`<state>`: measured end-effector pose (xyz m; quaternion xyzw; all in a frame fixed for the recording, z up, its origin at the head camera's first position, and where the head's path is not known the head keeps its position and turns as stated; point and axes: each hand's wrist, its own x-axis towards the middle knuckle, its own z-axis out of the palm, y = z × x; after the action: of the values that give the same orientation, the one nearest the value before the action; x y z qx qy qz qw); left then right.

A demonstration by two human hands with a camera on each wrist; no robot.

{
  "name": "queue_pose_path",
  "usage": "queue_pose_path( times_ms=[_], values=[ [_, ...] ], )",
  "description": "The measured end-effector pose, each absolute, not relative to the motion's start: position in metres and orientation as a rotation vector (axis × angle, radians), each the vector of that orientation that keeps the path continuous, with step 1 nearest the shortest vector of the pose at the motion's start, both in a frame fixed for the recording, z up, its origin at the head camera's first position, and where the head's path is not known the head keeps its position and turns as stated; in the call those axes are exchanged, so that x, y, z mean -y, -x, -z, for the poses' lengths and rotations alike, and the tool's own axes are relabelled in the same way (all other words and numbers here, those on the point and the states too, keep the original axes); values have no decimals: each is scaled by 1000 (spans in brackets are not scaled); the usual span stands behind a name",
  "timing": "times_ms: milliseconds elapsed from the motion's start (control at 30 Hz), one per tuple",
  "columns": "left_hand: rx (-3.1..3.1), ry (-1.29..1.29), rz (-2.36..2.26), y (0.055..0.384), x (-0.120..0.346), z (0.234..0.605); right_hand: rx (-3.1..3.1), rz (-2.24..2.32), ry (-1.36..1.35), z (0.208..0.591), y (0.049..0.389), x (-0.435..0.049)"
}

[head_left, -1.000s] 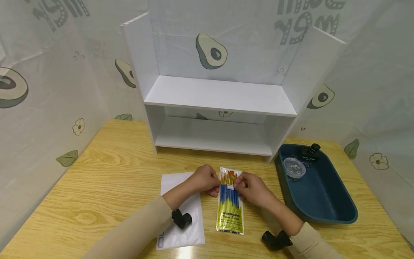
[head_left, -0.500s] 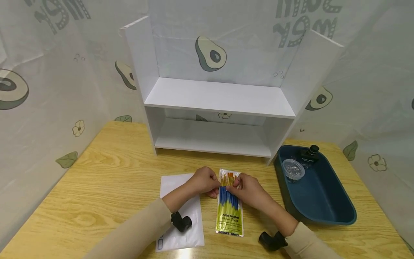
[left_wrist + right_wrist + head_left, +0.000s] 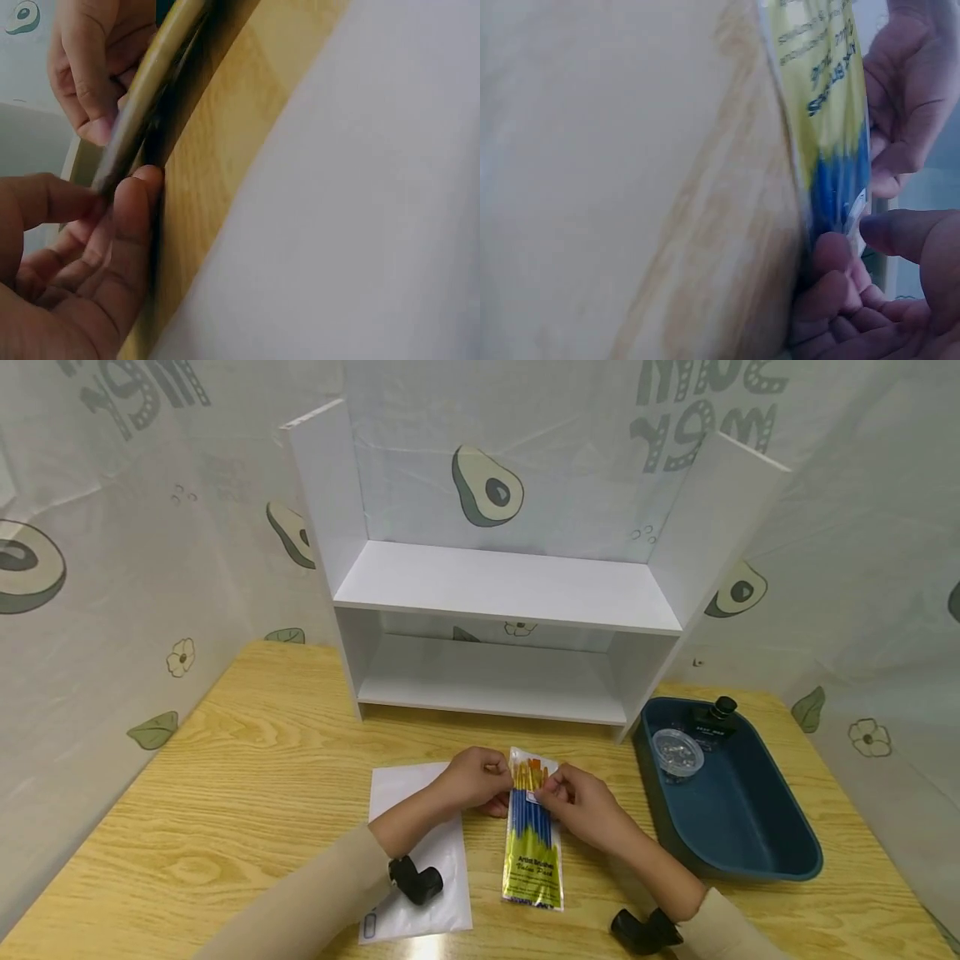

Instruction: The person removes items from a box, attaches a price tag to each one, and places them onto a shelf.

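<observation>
A clear sleeve of paintbrushes (image 3: pixel 532 860) with blue handles and yellow lettering lies between the hands, tilted up off the wood in the wrist views. My left hand (image 3: pixel 480 781) pinches its left edge between thumb and fingers near the bristle end. From the other side, my right hand (image 3: pixel 581 802) pinches the sleeve at its right edge, with the thumb right at a small white label (image 3: pixel 857 214). That label's edge stands out from the plastic in the right wrist view. Under my left forearm lies a flat white sheet or pouch (image 3: pixel 450 860).
A dark blue basin (image 3: pixel 742 810) at the right holds a round clear tub (image 3: pixel 678 753) and a black-capped dark bottle (image 3: pixel 715 718). Behind the hands stands a white two-tier shelf (image 3: pixel 487 677) on the wooden table (image 3: pixel 247 743).
My right thumb moved leftward over the label, then back toward the sleeve's right side. The left hand keeps its grip on the left edge. The sleeve has stayed nearly in place.
</observation>
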<state>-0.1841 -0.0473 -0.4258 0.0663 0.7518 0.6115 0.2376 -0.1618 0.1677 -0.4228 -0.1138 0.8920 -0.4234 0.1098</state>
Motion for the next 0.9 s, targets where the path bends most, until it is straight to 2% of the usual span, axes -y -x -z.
queue_pose_path(
  times_ms=[467,633,900],
  values=[
    [-1854,-111,-2010,184,50,428,-2476,1278,276,416,140,-179],
    [-1816,-30,-2137,187,53,422,-2218,1409,339,414,135,-183],
    [-1770,45,-2298,192,60,411,-1985,1641,235,412,129,-180]
  ],
)
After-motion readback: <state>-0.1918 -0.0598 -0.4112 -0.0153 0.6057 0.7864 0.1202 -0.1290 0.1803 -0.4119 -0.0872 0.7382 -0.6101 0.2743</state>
